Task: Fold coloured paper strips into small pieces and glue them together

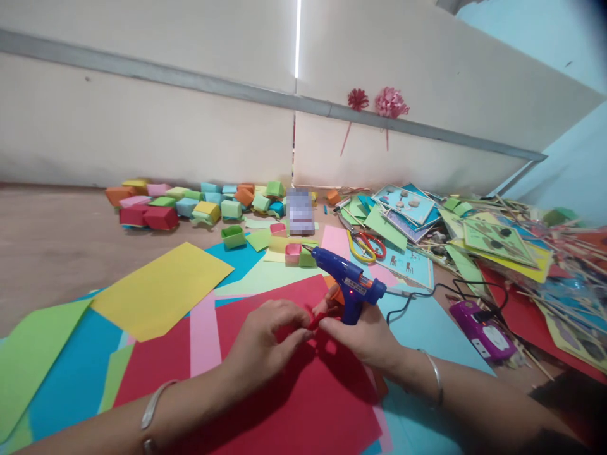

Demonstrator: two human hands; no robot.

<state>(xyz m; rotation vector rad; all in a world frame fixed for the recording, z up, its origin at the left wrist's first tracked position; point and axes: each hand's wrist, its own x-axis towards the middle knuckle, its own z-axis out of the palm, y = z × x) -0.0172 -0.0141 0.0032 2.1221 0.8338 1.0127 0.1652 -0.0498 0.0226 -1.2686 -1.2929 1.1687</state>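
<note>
Above a large red sheet (265,392), my left hand (270,332) pinches a small piece of red paper (317,321) between thumb and fingers. My right hand (363,332) holds a blue glue gun (348,281) by its handle, and its thumb and fingertips also touch the small red piece. The gun's nozzle points up and to the left, and a small red light shows on its body. The fingers partly hide the red piece, so its exact shape is unclear. A small pink paper box (293,254) stands just beyond the nozzle.
Folded paper boxes (161,217) line the wall at the back left. Scissors (363,243) lie beyond the gun. A purple power strip (481,332) with a black cable is at right, near piled cards (500,240) and sticks. Yellow paper (165,287) lies at left.
</note>
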